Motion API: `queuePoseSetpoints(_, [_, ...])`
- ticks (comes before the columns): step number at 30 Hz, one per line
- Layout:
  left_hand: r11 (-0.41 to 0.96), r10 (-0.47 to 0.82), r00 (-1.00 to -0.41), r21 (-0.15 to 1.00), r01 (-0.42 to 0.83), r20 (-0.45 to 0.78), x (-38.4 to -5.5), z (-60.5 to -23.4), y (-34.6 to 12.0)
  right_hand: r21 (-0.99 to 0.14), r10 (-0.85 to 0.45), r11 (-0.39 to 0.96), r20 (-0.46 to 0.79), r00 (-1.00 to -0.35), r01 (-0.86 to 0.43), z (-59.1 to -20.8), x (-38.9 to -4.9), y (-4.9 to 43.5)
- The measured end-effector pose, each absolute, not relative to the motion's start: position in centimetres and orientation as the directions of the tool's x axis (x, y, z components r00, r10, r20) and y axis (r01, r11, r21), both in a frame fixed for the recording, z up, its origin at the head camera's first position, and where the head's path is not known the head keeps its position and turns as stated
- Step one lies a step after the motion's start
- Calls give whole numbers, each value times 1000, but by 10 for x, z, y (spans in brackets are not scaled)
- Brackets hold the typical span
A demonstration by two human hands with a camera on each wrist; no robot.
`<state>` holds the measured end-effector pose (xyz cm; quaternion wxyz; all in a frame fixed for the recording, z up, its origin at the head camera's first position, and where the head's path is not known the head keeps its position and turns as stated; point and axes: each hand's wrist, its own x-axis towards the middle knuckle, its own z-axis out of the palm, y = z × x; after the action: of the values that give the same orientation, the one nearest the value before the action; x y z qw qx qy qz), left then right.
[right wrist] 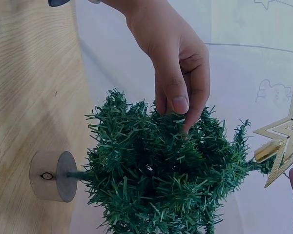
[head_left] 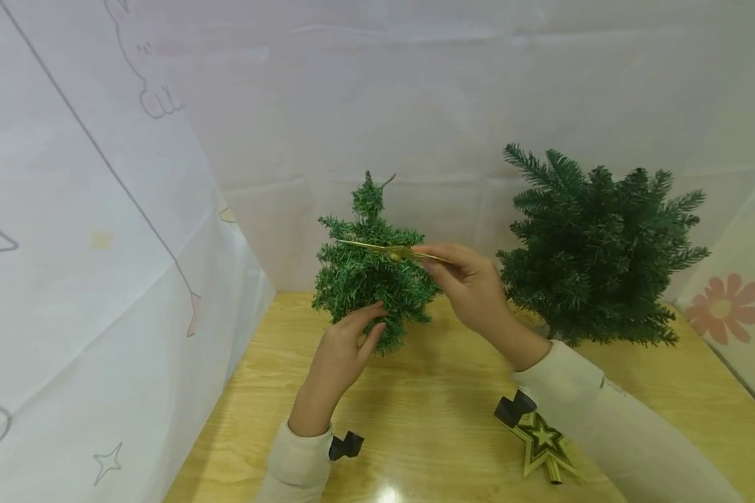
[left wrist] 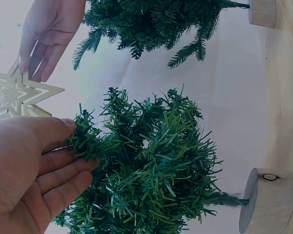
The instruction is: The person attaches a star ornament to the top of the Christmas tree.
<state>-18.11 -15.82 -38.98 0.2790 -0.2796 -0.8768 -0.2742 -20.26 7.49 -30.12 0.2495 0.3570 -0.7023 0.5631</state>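
Two hands work at a small tree [head_left: 368,279] near the table's [head_left: 428,419] far edge: left hand [head_left: 346,353] steadies its lower branches with straight fingers, right hand [head_left: 468,283] pinches a gold star [head_left: 384,248] lying flat, just right of the upright treetop.

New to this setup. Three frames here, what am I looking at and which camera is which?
There is no machine: a person works with two bare hands and wears three cameras. The wide picture comes from the head, looking down at a wooden table walled by white sheets. The other two come from the wrists, so they look sideways.

The left hand touches the branches of a small green tree on a round wooden base, steadying it. The right hand has a pinch grip on a flat gold star and holds it by the tree's upper branches, below the tip.

A bigger, darker tree stands to the right. A second gold star lies on the table near the right sleeve.
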Motion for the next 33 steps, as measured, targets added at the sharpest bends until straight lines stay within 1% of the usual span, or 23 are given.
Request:
queuePoseSetpoints(6, [693, 338, -681, 317, 647, 649, -180, -390, -158, -612, -228, 113, 751, -620, -783, -296, -203, 74])
queuePoseSetpoints(14, [694, 342, -690, 324, 643, 638, -183, -392, -157, -609, -232, 138, 747, -623, -782, -292, -203, 74])
queuePoseSetpoints(25, [704, 339, -700, 325, 632, 628, -179, -396, -157, -587, -214, 140, 768, -604, -797, -290, -205, 71])
queuePoseSetpoints(33, [706, 342, -682, 302, 641, 647, -182, -393, -158, -588, -208, 144, 768, -605, -796, -278, -208, 67])
